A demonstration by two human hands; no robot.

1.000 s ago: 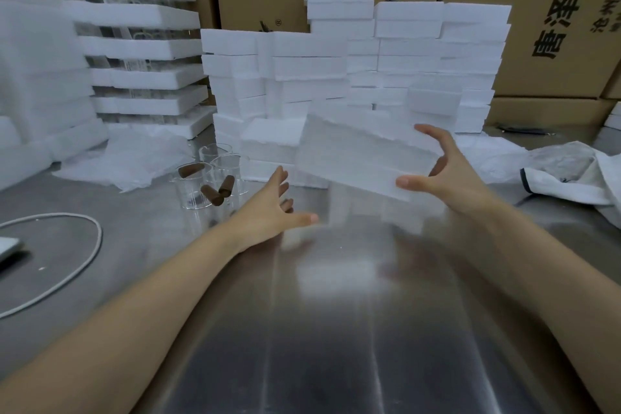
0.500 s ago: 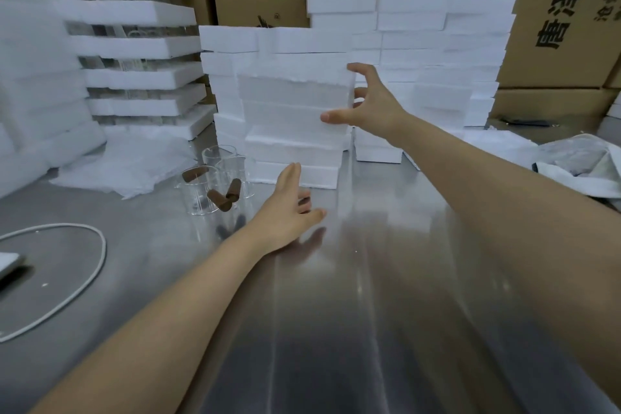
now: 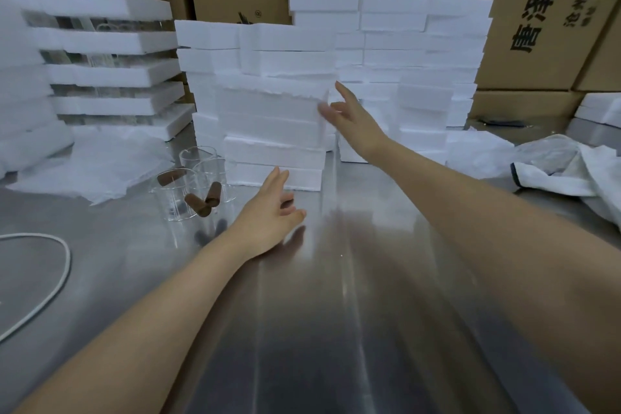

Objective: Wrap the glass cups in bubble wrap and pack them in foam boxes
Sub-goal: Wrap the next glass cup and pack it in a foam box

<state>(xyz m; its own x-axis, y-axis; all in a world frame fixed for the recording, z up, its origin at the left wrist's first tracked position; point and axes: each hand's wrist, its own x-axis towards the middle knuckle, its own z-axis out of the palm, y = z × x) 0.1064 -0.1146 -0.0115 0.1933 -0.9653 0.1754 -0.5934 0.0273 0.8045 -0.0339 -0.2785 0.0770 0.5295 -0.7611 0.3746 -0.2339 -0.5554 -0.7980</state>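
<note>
Holding right hand (image 3: 356, 118), fingers spread and empty, at the right edge of stacked foam boxes (image 3: 272, 111), frame centre. Hovering left hand (image 3: 268, 215), fingers loose and empty, near the bottom box. Leaving glass cups (image 3: 188, 188) centre-left, with open table (image 3: 336, 312) across the lower frame.

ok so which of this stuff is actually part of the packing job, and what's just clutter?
Job:
glass cups
foam box stack
white wrap sheets, probably the wrapping
left hand and right hand, both holding nothing

Lying about:
white cable
crumpled white cloth
cardboard cartons behind
</note>
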